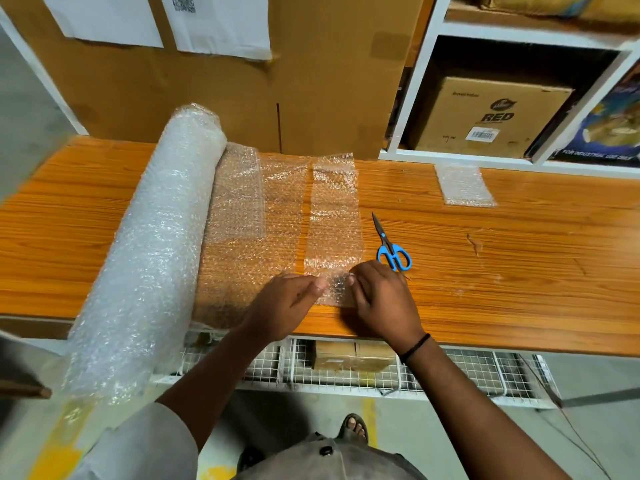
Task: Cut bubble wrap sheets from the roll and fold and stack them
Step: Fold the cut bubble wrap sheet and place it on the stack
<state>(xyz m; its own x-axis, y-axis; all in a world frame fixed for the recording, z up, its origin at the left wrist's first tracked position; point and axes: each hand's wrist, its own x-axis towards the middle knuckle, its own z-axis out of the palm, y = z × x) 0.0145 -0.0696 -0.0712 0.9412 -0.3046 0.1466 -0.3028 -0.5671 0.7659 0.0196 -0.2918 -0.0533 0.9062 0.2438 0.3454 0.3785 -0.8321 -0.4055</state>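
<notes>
Both of your hands are down at the near edge of the wooden worktop, knuckles up, forearms reaching in from below. Your left hand has its fingers pinched narrow on the near end of a narrow bubble wrap strip. Your right hand, a black band at its wrist, is curled over the same end, its fingertips pressing the strip from the other side; the two hands nearly meet.

That strip runs away from you across the worktop, lying along the right edge of the unrolled bubble wrap sheet. The big roll lies to the left, its near end hanging past the worktop's edge. Blue-handled scissors rest just right of the strip, blades shut. A folded bubble wrap piece sits well apart, far right.
</notes>
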